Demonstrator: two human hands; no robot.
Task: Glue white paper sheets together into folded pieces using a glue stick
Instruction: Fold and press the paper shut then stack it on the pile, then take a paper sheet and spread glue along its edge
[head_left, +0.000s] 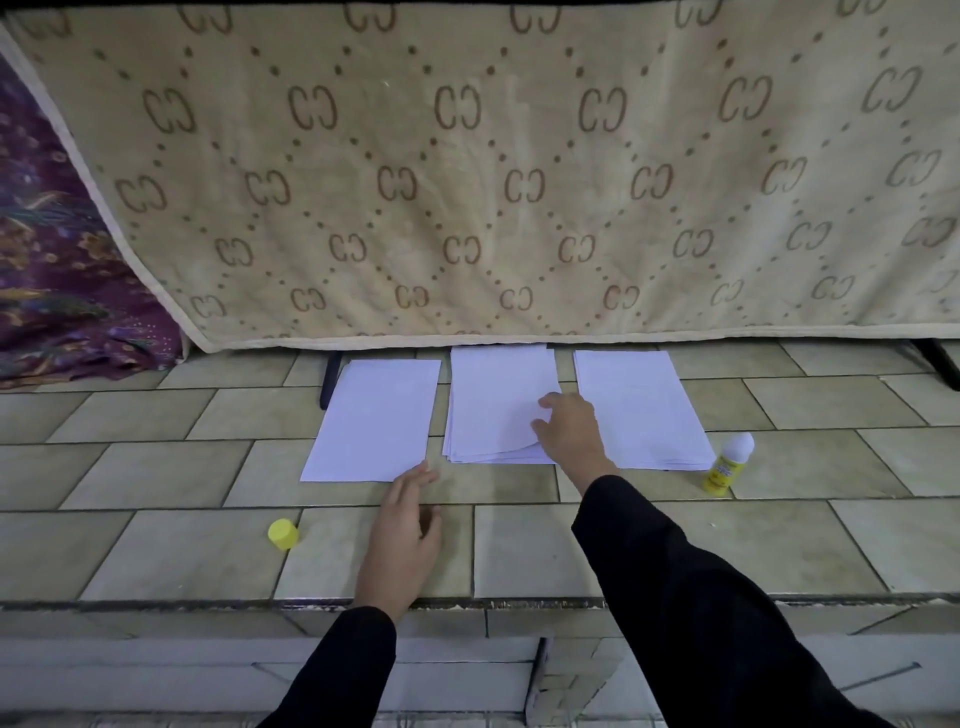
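Three lots of white paper lie side by side on the tiled floor: a left sheet (376, 421), a middle stack (493, 405) and a right stack (641, 408). My right hand (569, 428) rests on the middle stack's right edge, where the top sheet's lower right corner curls up under its thumb and fingers. My left hand (405, 530) hovers with straight fingers just below the left sheet's lower right corner, holding nothing. The glue stick (727, 465), yellow with a white tip, stands uncapped to the right of the right stack. Its yellow cap (283, 533) lies on the floor at the left.
A beige patterned blanket (467, 182) hangs down behind the papers, its hem touching their far edges. Purple floral fabric (57, 270) lies at far left. A dark furniture leg (330, 379) stands by the left sheet. A step edge (208, 605) runs across the floor near me.
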